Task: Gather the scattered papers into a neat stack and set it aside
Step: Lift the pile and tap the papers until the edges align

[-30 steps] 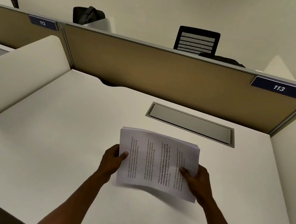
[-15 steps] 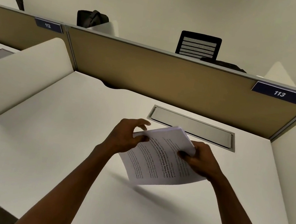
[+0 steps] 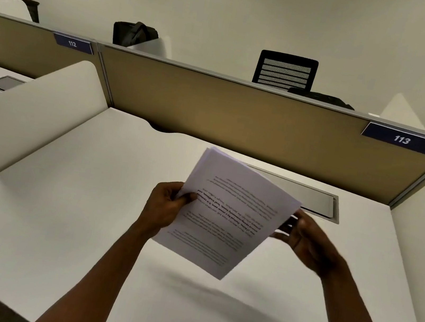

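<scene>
Since no loose sheets are seen on the desk (image 3: 62, 220), the gathering is judged done; squaring the edges and setting the stack aside are judged to remain. The stack of papers (image 3: 227, 216) is held tilted in the air above the desk, in front of the grey cable hatch (image 3: 319, 200). Its left edge is pinched by the left hand (image 3: 166, 209), thumb on top and fingers curled beneath. The right hand (image 3: 302, 237) is held with fingers extended at the stack's right edge; whether it is gripped there cannot be told.
</scene>
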Demonstrator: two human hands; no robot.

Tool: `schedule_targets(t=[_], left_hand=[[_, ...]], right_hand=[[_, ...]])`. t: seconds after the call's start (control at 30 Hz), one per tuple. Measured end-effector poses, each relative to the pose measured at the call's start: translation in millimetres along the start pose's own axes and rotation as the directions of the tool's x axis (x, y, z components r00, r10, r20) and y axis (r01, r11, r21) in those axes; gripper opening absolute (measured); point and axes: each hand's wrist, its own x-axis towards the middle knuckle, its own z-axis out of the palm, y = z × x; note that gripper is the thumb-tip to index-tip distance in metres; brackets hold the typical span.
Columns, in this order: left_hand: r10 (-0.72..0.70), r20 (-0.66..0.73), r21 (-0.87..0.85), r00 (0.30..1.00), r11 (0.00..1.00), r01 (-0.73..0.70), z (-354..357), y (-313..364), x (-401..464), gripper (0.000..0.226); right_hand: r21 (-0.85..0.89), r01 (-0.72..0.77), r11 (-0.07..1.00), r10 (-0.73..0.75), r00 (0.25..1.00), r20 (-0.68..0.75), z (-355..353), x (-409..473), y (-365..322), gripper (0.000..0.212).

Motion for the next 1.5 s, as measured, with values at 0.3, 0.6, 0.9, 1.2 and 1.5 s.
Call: schedule_targets(t=[0.3, 0.6, 0.9, 1.2, 1.5], left_hand=[[-0.14, 0.007, -0.219, 0.99, 0.966, 0.138, 16, -27, -15, 0.013], [-0.194, -0.001, -0.293, 0.981, 0.938, 0.185, 24, -58, -29, 0.017], [-0.228, -0.044, -0.255, 0.973, 0.944, 0.209, 31, -74, -34, 0.019], [-0.246, -0.043, -0.195, 0.968, 0.953, 0.233, 32, -76, -34, 0.02], [-0.249, -0.08, -0.187, 0.965, 0.955, 0.231, 39, -79, -42, 0.018]], right_hand=[[-0.131, -0.056, 0.99, 0.01, 0.946, -0.323, 53, 15, 54, 0.031], [-0.359, -0.119, 0.926, -0.048, 0.904, -0.425, 59, 15, 87, 0.024], [-0.331, -0.141, 0.933, -0.028, 0.889, -0.457, 61, 9, 115, 0.033], [-0.382, -0.175, 0.907, -0.027, 0.883, -0.468, 53, 12, 121, 0.029], [-0.441, -0.16, 0.883, -0.087, 0.868, -0.489, 53, 9, 124, 0.022]])
